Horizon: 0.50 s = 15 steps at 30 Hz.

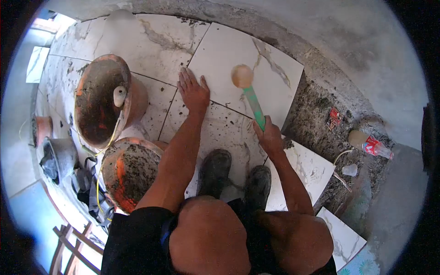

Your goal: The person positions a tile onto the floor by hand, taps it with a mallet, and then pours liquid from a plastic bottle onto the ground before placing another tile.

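My right hand (269, 137) clenched round the green handle of a rubber mallet (247, 89), its head over the marble tile (229, 50), my left hand (193, 91) flat, fingers spread, across a tile joint, mortar buckets (98, 103) to my left.

We press our left hand (193, 93) flat on the marble-patterned floor tile (220, 130). Our right hand (269, 136) grips the green handle of a rubber mallet (248, 91), its head over the neighbouring tile (275, 78). Two mortar-caked buckets (98, 103) stand beside us.

glossy marble-look tile (250, 57), rough grey mortar bed (316, 123), rubber mallet (243, 77) w/ plastic handle
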Each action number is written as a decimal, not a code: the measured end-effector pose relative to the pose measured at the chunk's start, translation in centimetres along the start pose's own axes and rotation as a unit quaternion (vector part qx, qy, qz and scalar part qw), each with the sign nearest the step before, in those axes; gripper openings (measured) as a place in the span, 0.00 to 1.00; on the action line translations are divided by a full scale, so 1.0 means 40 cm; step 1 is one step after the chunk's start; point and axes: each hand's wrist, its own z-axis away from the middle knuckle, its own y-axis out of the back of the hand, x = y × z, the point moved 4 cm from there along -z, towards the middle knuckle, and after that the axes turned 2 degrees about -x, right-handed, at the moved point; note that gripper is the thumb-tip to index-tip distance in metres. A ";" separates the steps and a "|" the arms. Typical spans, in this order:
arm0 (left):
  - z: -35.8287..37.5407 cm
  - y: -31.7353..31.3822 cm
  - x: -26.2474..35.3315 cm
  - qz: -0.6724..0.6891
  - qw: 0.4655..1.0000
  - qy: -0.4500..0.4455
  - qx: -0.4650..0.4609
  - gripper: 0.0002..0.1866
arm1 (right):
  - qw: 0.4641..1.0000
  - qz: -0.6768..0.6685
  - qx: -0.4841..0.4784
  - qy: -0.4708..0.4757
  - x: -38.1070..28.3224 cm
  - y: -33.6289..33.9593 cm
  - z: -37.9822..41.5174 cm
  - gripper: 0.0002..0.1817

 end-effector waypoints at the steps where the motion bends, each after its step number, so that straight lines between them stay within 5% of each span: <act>1: -0.001 0.001 0.008 0.001 1.000 -0.003 0.012 0.30 | 0.999 0.041 0.007 -0.006 0.016 -0.017 -0.005 0.23; 6: 0.003 -0.006 0.003 -0.008 1.000 0.005 0.014 0.30 | 0.999 -0.007 -0.025 -0.041 -0.029 0.020 0.008 0.24; 8: 0.001 -0.008 0.000 -0.002 1.000 0.004 0.022 0.30 | 0.998 -0.002 0.036 -0.054 -0.005 0.008 0.033 0.26; 13: 0.024 -0.005 -0.008 0.025 0.999 0.020 0.028 0.32 | 0.991 -0.004 0.071 0.115 -0.038 0.036 -0.005 0.24; 15: 0.053 0.000 -0.015 0.029 0.999 0.038 0.026 0.32 | 0.987 -0.139 0.077 -0.008 -0.075 0.071 0.022 0.22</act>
